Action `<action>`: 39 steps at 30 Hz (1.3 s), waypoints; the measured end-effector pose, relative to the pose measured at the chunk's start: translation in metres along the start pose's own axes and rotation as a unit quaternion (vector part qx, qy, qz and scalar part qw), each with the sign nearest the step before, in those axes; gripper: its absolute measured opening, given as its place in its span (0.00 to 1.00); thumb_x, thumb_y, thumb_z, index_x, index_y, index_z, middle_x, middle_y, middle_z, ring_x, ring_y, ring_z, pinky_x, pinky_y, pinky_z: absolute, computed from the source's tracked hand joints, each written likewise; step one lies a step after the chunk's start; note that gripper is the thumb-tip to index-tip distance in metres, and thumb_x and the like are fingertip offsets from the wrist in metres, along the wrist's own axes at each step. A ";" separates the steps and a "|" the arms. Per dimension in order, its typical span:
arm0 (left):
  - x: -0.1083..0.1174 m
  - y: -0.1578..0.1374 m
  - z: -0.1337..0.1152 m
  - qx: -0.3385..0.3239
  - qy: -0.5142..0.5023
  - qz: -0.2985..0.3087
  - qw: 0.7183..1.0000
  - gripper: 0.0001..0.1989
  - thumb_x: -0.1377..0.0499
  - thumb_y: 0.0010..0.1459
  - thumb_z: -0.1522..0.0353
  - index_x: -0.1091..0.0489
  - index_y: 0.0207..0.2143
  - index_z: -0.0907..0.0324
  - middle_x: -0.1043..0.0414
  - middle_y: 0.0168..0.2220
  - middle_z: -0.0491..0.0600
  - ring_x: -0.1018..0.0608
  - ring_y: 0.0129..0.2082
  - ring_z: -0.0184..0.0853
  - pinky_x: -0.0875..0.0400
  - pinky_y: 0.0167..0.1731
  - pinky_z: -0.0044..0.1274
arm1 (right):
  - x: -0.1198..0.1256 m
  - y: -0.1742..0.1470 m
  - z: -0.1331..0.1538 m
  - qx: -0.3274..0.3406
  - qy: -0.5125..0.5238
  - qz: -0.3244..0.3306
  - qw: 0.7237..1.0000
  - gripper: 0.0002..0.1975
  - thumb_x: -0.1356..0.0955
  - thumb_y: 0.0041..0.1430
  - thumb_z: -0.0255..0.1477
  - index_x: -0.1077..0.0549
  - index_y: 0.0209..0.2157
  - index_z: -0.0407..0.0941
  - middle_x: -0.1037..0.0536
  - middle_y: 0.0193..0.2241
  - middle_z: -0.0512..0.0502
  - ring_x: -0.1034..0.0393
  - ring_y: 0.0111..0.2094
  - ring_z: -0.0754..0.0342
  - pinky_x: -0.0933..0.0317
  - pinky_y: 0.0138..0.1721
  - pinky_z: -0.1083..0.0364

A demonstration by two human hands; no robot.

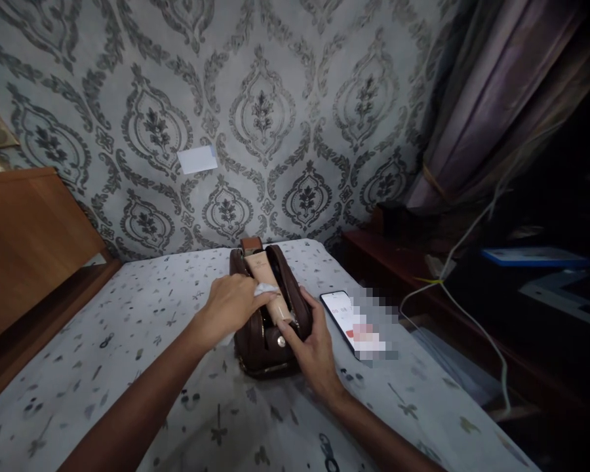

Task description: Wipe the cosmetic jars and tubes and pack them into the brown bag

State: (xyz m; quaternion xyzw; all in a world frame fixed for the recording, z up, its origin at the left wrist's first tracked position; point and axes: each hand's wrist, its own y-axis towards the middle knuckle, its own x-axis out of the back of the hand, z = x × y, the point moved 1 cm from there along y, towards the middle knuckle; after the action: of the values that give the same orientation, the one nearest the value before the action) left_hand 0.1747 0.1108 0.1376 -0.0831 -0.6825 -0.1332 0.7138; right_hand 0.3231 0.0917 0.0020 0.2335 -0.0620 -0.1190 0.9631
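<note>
A dark brown zippered pouch point(268, 351) stands on the bed with its top unzipped. In its opening lies a beige squeeze tube point(261, 267), cap end toward me. My left hand point(232, 303) is closed on a crumpled white tissue point(265, 288), which lies against the tube's middle. My right hand point(317, 344) grips the pouch's right side, fingers along the outer wall and thumb by the tube's cap. Whatever lies deeper in the pouch is hidden by the tube and my hands.
A lit phone point(341, 314), partly blurred out, lies just right of the pouch. The patterned bedsheet point(142, 314) runs to a papered wall behind. A wooden headboard point(34, 229) stands left; a dark red shelf point(373, 262) and white cable point(472, 328) are at right.
</note>
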 end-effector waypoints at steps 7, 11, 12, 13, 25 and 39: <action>-0.005 0.002 0.003 -0.005 -0.015 -0.001 1.000 0.26 0.53 0.68 0.52 0.24 0.40 0.61 0.20 0.40 0.58 0.19 0.43 0.50 0.30 0.36 0.30 | 0.000 0.002 0.000 0.003 -0.006 0.001 1.000 0.31 0.29 0.58 0.40 0.39 0.59 0.45 0.33 0.60 0.37 0.39 0.62 0.42 0.45 0.65 0.39; -0.008 0.001 0.004 0.001 -0.031 -0.009 0.999 0.24 0.52 0.67 0.52 0.27 0.47 0.59 0.20 0.42 0.56 0.19 0.43 0.49 0.30 0.34 0.29 | 0.002 0.007 -0.001 0.012 -0.016 -0.009 1.000 0.31 0.29 0.57 0.42 0.37 0.58 0.45 0.31 0.58 0.38 0.37 0.61 0.42 0.43 0.63 0.40; -0.009 0.000 0.004 0.001 -0.033 -0.017 0.999 0.24 0.51 0.67 0.52 0.30 0.52 0.58 0.20 0.42 0.56 0.19 0.43 0.49 0.30 0.34 0.29 | 0.003 0.009 -0.001 0.014 -0.020 -0.004 1.000 0.31 0.29 0.57 0.42 0.37 0.58 0.45 0.31 0.58 0.38 0.37 0.61 0.42 0.43 0.63 0.40; -0.009 0.000 0.004 -0.003 -0.031 -0.025 0.999 0.24 0.51 0.68 0.53 0.34 0.57 0.57 0.20 0.43 0.55 0.19 0.43 0.48 0.30 0.34 0.29 | 0.003 0.011 -0.001 0.016 -0.023 0.004 1.000 0.32 0.29 0.57 0.42 0.37 0.58 0.45 0.31 0.59 0.38 0.38 0.62 0.42 0.43 0.63 0.40; 0.001 0.022 -0.007 -0.170 0.100 -0.018 0.980 0.21 0.52 0.69 0.56 0.30 0.55 0.53 0.18 0.34 0.55 0.17 0.38 0.48 0.30 0.32 0.29 | 0.007 0.022 0.001 0.026 -0.050 0.044 0.997 0.33 0.28 0.54 0.40 0.37 0.58 0.45 0.30 0.58 0.38 0.36 0.60 0.42 0.42 0.62 0.41; -0.012 0.020 -0.003 -0.124 0.071 -0.046 0.989 0.24 0.51 0.68 0.54 0.34 0.58 0.58 0.25 0.51 0.60 0.19 0.44 0.50 0.25 0.36 0.33 | 0.002 0.021 0.000 0.019 -0.042 0.034 0.998 0.34 0.28 0.53 0.39 0.37 0.59 0.45 0.31 0.59 0.38 0.37 0.61 0.42 0.44 0.63 0.40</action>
State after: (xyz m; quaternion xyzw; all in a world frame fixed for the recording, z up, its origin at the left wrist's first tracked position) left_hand 0.1834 0.1293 0.1270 -0.1303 -0.6111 -0.2551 0.7379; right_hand 0.3294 0.1094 0.0119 0.2445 -0.1122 -0.0944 0.9585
